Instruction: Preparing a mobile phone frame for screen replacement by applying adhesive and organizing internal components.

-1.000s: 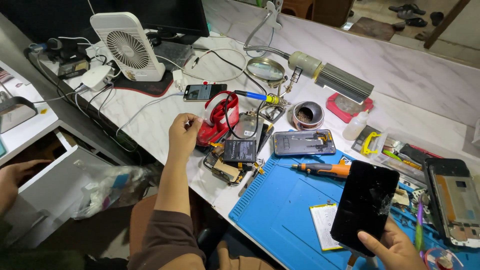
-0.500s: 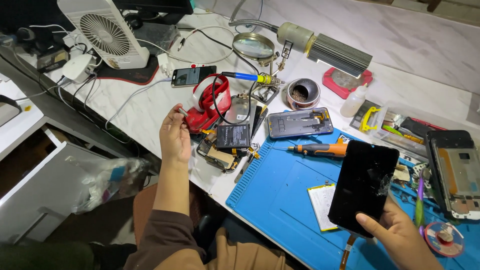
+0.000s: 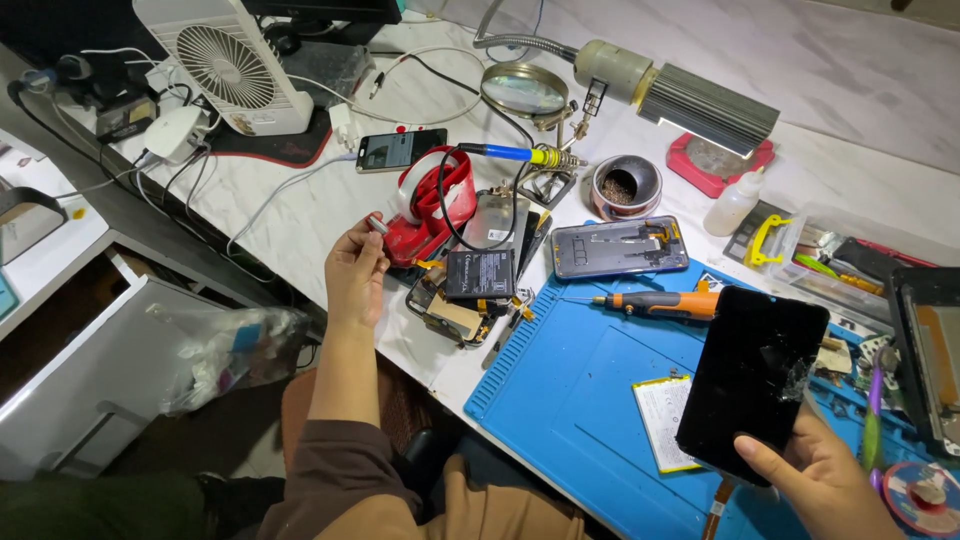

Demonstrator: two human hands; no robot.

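My right hand (image 3: 818,478) holds a black phone with a cracked screen (image 3: 752,380) upright over the blue work mat (image 3: 570,385). My left hand (image 3: 356,268) is at the table's front edge with its fingers pinched on a small silvery part (image 3: 378,225), right beside the red tool holder (image 3: 432,205). A dark battery (image 3: 480,273) and a pile of phone parts lie just right of that hand. An orange electric screwdriver (image 3: 662,303) rests on the mat between my hands.
A white fan (image 3: 225,62), a phone with a lit screen (image 3: 400,149), a soldering iron (image 3: 510,154), a magnifier (image 3: 525,90), a desk lamp (image 3: 690,95) and an open phone back (image 3: 618,246) crowd the marble table. Trays of tools stand at right. A white drawer unit (image 3: 90,370) stands at left.
My left hand has moved up to the red tool holder and now pinches a small silvery part. My right hand keeps the cracked phone. The view has dipped toward the table.
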